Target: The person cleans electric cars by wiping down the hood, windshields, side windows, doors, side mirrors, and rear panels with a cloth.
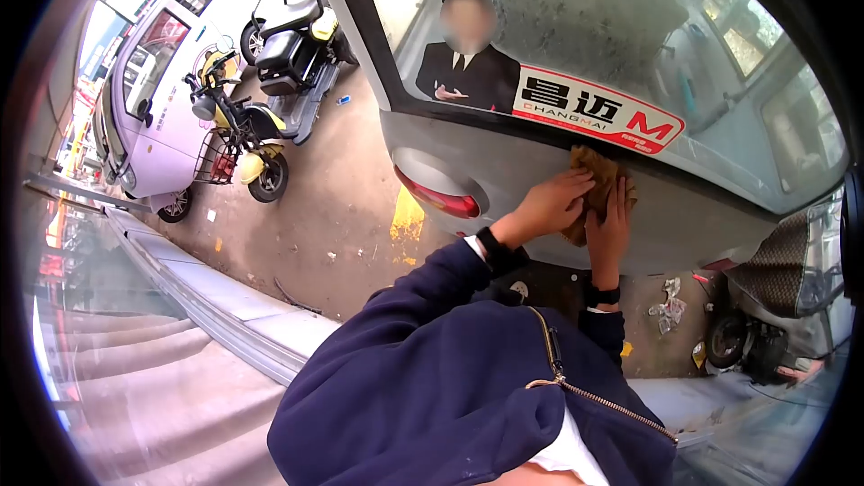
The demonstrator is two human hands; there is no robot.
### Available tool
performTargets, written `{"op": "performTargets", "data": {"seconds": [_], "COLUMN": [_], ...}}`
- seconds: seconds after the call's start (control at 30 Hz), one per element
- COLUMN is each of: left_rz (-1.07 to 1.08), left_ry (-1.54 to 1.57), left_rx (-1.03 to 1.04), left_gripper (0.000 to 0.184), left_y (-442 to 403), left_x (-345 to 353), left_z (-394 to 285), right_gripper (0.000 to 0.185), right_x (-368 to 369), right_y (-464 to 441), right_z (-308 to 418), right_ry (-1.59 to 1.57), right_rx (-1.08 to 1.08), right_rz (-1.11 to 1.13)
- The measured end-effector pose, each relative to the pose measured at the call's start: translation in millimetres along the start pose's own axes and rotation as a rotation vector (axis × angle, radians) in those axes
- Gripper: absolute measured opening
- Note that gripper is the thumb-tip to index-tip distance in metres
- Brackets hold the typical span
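Note:
A brown cloth [594,166] lies against the grey rear panel [531,157] of a small vehicle, just below its back window. My left hand [552,205] presses on the cloth's left side, fingers bent over it. Beside it, my right hand [610,227] rests on the cloth's right part with its fingers stretched upward and flat. Above both hands, a red and white sticker [598,110] is on the window glass, next to a printed figure in a dark suit [468,63]. The red tail light [441,193] is left of my hands.
A yellow scooter [256,130] and a pale purple vehicle [162,126] stand at the left. Crumpled litter [668,306] lies on the ground at the right, near a parked scooter [756,333]. Glass panels and a metal rail [198,306] are at the lower left.

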State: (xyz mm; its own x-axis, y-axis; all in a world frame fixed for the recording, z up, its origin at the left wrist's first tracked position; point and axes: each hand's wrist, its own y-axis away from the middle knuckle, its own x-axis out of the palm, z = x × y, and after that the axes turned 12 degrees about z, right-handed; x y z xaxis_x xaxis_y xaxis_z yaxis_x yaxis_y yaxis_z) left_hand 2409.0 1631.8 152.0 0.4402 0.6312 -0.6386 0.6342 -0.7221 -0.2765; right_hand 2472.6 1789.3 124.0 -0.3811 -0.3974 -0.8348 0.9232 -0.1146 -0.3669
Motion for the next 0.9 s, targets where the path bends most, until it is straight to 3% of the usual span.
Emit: {"op": "performTargets", "data": {"seconds": [0.03,0.1,0.17,0.23,0.33,0.47,0.53,0.63,0.73,0.9], "left_rz": [-0.115,-0.124,-0.136,-0.091,-0.245,-0.204,-0.159,-0.109,-0.144,-0.326], "left_ry": [0.047,0.058,0.057,0.325,0.514,0.633,0.846,0.822,0.737,0.874], "left_rx": [0.037,-0.03,-0.103,-0.417,-0.451,-0.464,-0.508,-0.591,-0.496,-0.317], "left_gripper": [0.037,0.034,0.032,0.034,0.042,0.048,0.045,0.042,0.036,0.024], "left_y": [9,26,38,45,50,54,54,56,64,68], "left_x": [-1,-7,-14,-19,-11,-20,-30,-32,-35,-51], "left_z": [3,6,8,9,29,33,25,30,34,15], "right_gripper": [0.064,0.065,0.066,0.066,0.065,0.063,0.06,0.053,0.046,0.043], "right_x": [2,6,8,12,18,13,5,-6,-5,-22], "right_y": [2,5,10,14,18,17,17,19,23,18], "right_z": [-3,-2,5,17,33,47,48,52,48,48], "right_ry": [-0.029,-0.064,-0.303,-0.356,-0.395,-0.464,-0.503,-0.585,-0.61,-0.562], "right_rx": [-0.035,-0.075,-0.136,-0.175,-0.223,-0.232,-0.253,-0.24,-0.182,-0.176], "right_rz": [0.008,0.015,0.112,0.146,0.201,0.24,0.247,0.252,0.177,0.028]}}
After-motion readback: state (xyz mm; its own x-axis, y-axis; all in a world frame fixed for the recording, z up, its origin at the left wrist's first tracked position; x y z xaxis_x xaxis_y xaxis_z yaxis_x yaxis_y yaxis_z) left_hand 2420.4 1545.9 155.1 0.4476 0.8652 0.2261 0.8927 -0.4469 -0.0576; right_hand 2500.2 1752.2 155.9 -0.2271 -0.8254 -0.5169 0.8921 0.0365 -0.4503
